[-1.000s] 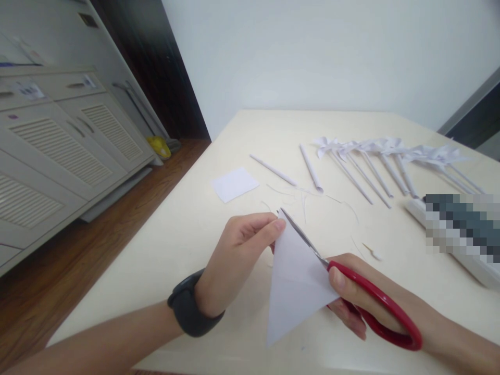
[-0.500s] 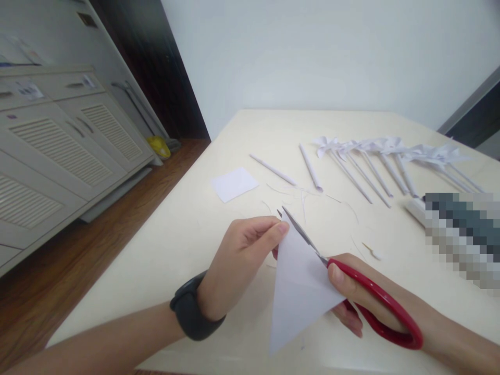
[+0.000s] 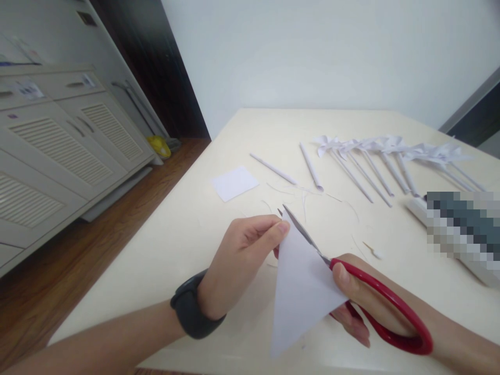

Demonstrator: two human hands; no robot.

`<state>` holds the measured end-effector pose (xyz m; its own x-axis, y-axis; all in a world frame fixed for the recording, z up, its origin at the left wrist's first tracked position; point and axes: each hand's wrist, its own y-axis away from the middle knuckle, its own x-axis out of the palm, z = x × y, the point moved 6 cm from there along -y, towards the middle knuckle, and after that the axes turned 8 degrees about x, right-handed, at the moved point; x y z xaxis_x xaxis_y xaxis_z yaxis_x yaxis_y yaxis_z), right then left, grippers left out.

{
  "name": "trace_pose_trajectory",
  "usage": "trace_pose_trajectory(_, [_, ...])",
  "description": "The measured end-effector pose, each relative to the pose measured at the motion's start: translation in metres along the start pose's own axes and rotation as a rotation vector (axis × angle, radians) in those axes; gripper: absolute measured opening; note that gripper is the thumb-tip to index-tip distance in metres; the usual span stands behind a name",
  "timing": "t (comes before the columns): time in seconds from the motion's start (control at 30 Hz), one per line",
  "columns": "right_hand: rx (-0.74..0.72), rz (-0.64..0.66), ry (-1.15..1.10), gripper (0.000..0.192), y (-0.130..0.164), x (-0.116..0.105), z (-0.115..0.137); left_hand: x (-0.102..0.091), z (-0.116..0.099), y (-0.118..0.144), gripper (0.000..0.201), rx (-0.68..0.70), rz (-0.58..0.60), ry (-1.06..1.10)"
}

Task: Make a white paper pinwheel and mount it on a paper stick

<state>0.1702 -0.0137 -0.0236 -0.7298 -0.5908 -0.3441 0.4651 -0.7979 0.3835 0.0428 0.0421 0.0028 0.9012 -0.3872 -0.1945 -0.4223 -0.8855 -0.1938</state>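
Note:
My left hand (image 3: 244,255) pinches the top corner of a white paper triangle (image 3: 299,291) held above the cream table (image 3: 187,245). A dark band sits on that wrist. My right hand (image 3: 365,302) grips red-handled scissors (image 3: 385,310). Their blades (image 3: 302,234) run along the paper's upper right edge, with the tips just past my left thumb.
A small white paper square (image 3: 234,183) lies at the left. Two rolled paper sticks (image 3: 291,169) lie mid-table, with thin paper trimmings near them. Several white paper pinwheels (image 3: 385,156) lie at the back right. A blurred patch (image 3: 463,224) covers something on the right. Cabinets (image 3: 58,151) stand at the left.
The scissors and my right hand have slid slightly right and down along the paper's edge. The paper triangle has shifted a little with them.

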Motion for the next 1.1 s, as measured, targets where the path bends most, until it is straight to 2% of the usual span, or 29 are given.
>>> trace_pose_trajectory(0.53, [0.000,-0.030,0.059,0.065,0.001,-0.002,-0.001,0.001,0.000,0.000,0.033,0.006,0.012,0.025])
trace_pose_trajectory(0.7, [0.012,-0.031,0.028,0.065,0.002,-0.001,-0.008,0.002,0.001,0.000,0.033,-0.003,0.012,0.064])
trace_pose_trajectory(0.9, [0.005,-0.066,0.022,0.063,0.001,-0.004,-0.004,0.002,0.001,0.000,0.033,-0.009,0.014,0.087])
trace_pose_trajectory(1.1, [0.069,0.001,-0.146,0.058,-0.002,0.003,-0.016,0.003,0.000,0.000,0.033,0.002,0.015,0.086])
